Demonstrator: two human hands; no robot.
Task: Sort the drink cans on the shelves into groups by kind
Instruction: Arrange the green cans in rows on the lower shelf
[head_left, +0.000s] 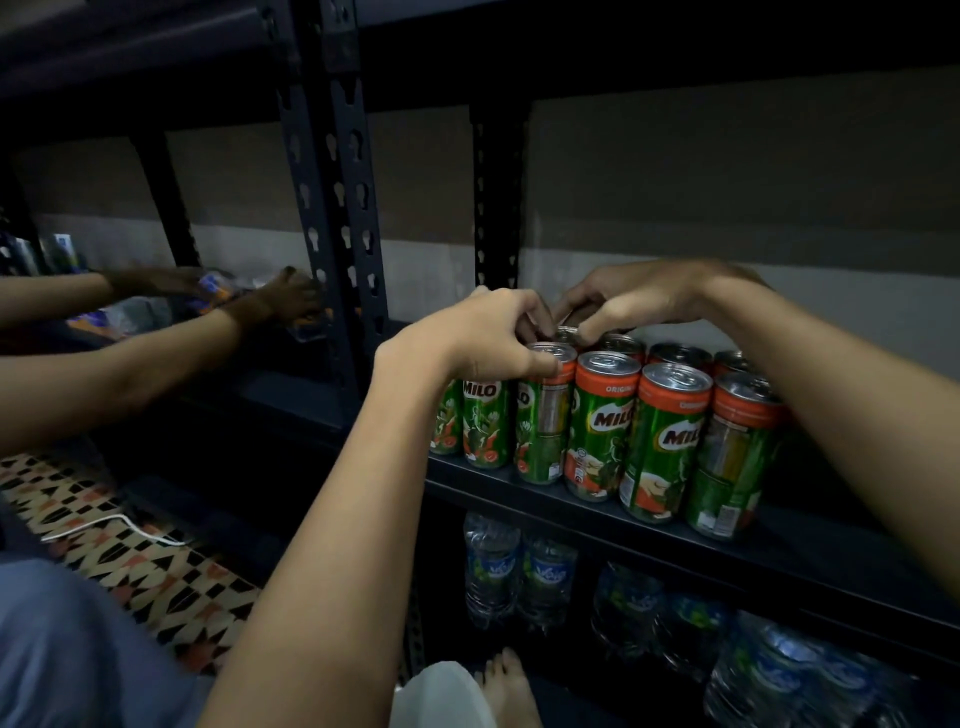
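Several green Milo cans (602, 426) with orange tops stand in two rows on a dark metal shelf (623, 525). My left hand (488, 338) lies over the leftmost front cans, fingers curled round the top of one can (545, 410). My right hand (639, 301) reaches in from the right, its fingers curled down onto the top of a back-row can (566, 332), which is mostly hidden. The two hands nearly touch above the cans.
Another person's two hands (280, 301) handle blue and orange packs on the neighbouring shelf bay to the left. A slotted upright post (337, 208) divides the bays. Water bottles (519, 566) fill the shelf below. A patterned floor lies lower left; bare toes (509, 680) show at the bottom.
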